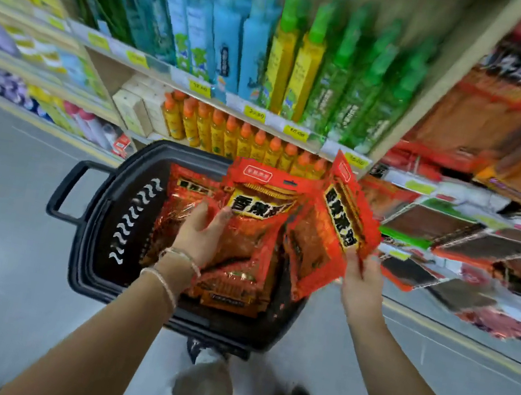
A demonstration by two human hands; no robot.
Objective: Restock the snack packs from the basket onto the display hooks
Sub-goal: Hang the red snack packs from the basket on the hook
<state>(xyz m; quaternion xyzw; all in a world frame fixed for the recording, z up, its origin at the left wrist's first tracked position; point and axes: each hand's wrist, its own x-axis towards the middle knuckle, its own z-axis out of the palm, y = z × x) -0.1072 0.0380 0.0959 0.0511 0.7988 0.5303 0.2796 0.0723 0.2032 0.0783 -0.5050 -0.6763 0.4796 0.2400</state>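
A black basket (101, 204) stands on the floor below me and holds several red-orange snack packs (233, 283). My left hand (202, 232) reaches into the basket and grips the lower part of one red pack (262, 197), which is lifted above the pile. My right hand (362, 281) pinches the bottom corner of another red pack (334, 224), held up and tilted over the basket's right rim. Hanging snack packs (474, 242) fill the display at the right; the hooks themselves are blurred.
Shelves ahead carry blue and green spray bottles (261, 47) above a row of orange-capped yellow bottles (238, 137). Grey floor (1, 238) lies to the left of the basket. My legs and shoes (218, 388) are just behind it.
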